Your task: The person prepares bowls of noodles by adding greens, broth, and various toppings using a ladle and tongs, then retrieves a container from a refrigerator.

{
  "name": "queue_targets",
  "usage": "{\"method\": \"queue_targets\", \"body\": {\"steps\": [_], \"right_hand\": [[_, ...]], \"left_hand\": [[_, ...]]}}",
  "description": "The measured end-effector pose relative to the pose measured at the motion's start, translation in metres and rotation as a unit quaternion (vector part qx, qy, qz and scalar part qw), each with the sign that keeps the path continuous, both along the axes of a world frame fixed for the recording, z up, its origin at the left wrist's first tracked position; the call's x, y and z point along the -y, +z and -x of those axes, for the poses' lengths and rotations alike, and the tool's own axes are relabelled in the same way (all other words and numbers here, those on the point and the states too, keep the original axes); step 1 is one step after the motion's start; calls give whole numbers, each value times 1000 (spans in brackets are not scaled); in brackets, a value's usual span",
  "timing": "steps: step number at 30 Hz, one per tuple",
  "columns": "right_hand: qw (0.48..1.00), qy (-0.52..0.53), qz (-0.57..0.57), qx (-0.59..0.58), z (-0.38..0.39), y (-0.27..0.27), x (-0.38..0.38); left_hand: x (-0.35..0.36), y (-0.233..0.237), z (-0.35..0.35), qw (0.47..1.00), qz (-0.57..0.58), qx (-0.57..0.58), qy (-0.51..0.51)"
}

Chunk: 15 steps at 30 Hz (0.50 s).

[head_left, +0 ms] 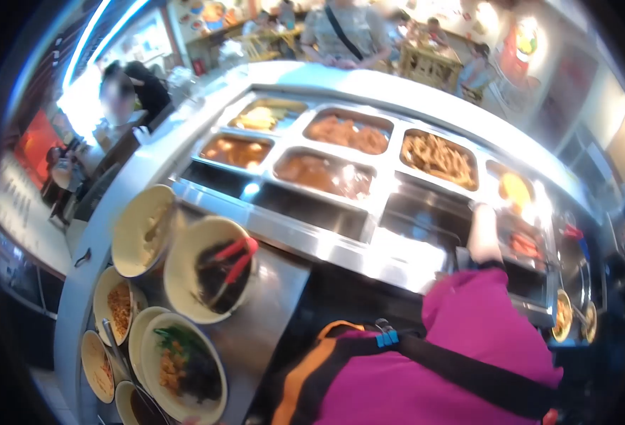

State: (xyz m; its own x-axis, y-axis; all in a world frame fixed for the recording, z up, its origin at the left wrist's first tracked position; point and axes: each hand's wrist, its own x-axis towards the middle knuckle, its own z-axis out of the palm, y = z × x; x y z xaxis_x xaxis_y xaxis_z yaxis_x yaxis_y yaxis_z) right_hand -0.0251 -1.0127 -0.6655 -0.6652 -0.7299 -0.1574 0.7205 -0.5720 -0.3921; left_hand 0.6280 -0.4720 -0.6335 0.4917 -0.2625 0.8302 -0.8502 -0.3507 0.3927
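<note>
My right hand point(483, 212) reaches forward from a magenta sleeve over the metal food counter. It is small and blurred, and its fingers do not show clearly. Beside it lie a pan of yellow food point(515, 190) and some reddish pieces point(524, 245). Just beyond it, to the left, is a pan of brown strips point(438, 159). My left hand is out of view. At the lower left, a cream bowl point(174, 273) holds dark food and red-handled tongs point(236, 258). A nearer bowl point(217, 361) contains greens, orange-brown bits and something dark.
More pans of food point(348, 133) sit in the steel counter point(312, 237). Several smaller bowls point(118, 304) crowd the left side, with a long utensil handle point(114, 343) among them. Ladles point(585, 283) hang at the right. A person point(344, 35) stands across the counter.
</note>
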Motion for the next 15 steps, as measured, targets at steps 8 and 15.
{"method": "queue_targets", "body": {"steps": [8, 15], "right_hand": [[797, 246, 464, -298, -251, 180, 11], [286, 387, 390, -785, -561, 158, -74]], "left_hand": [[7, 31, 27, 996, 78, -29, 21], [-18, 23, 48, 972, 190, -129, 57]]}}
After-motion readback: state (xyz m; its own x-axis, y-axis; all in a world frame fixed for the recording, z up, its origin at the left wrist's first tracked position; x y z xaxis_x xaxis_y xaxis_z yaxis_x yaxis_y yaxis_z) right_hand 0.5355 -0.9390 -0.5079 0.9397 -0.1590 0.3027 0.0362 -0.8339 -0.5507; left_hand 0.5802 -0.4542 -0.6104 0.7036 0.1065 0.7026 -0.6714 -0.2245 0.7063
